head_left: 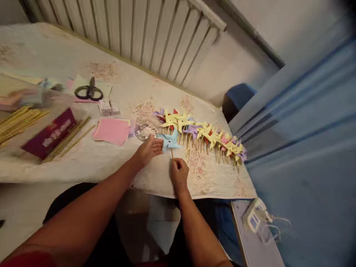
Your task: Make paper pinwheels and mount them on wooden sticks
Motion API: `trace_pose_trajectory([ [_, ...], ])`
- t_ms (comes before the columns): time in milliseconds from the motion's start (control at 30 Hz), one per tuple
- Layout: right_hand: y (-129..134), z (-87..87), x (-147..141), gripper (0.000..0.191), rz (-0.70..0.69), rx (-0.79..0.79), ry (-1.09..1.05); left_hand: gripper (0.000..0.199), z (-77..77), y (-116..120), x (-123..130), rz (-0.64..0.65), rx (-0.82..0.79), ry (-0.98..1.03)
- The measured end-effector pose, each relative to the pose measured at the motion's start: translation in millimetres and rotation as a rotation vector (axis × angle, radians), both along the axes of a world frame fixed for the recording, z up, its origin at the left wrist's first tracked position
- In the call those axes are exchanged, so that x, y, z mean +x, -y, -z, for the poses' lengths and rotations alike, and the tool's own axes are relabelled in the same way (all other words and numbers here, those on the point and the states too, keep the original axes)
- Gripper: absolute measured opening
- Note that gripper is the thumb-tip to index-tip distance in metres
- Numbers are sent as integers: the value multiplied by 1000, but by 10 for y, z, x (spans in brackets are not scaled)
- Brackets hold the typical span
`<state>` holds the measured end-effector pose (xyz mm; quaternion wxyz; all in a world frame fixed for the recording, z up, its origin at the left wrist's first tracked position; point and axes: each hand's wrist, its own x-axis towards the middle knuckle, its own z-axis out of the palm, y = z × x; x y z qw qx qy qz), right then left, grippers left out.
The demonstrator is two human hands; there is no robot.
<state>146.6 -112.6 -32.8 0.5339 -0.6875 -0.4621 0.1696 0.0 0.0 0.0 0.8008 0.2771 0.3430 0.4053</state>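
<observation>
A light blue paper pinwheel on a thin wooden stick is above the table, its blades facing up at me. My right hand is closed round the lower part of the stick. At the left edge of the blades, my left hand has its fingers stretched out together; whether they touch the paper I cannot tell. Just beyond that hand sits a clear round dish with small shiny pieces. Many finished pinwheels in yellow, purple, red and pink lie in a row to the right.
Pink paper squares, small white boxes and black-handled scissors lie left of my hands. Farther left are wooden sticks and a purple packet. A radiator stands behind the table, a blue curtain at right.
</observation>
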Motion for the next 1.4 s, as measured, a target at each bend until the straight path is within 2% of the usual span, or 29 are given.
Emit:
trace_pose_trajectory([
  [233, 0, -20, 27, 23, 6, -44, -52, 63, -34, -15, -157, 18, 22, 15],
  [400, 34, -98, 93, 24, -46, -84, -61, 58, -68, -19, -205, 12, -5, 7],
  [567, 90, -137, 211, 23, -57, -115, 26, 54, -30, 14, -212, 89, 12, 44],
  [700, 132, -103, 264, 25, -62, -132, 80, 53, 4, 46, -222, 188, 27, 71],
  [867, 174, -21, 209, 26, -47, -90, 143, 52, 6, 74, -244, 156, -39, 82],
  [1033, 175, 8, 159, 26, -16, -73, 97, 55, 40, 76, -244, 238, -74, 106],
  [1133, 154, -2, 148, 27, 27, -70, 57, 43, 61, 77, -238, 212, -99, 83],
  [1233, 124, -2, 129, 27, 75, -70, 19, 26, 75, 91, -230, 213, -35, 49],
  [1400, 81, 16, 74, 27, 130, -52, -15, 36, 98, 115, -178, 206, 104, -18],
])
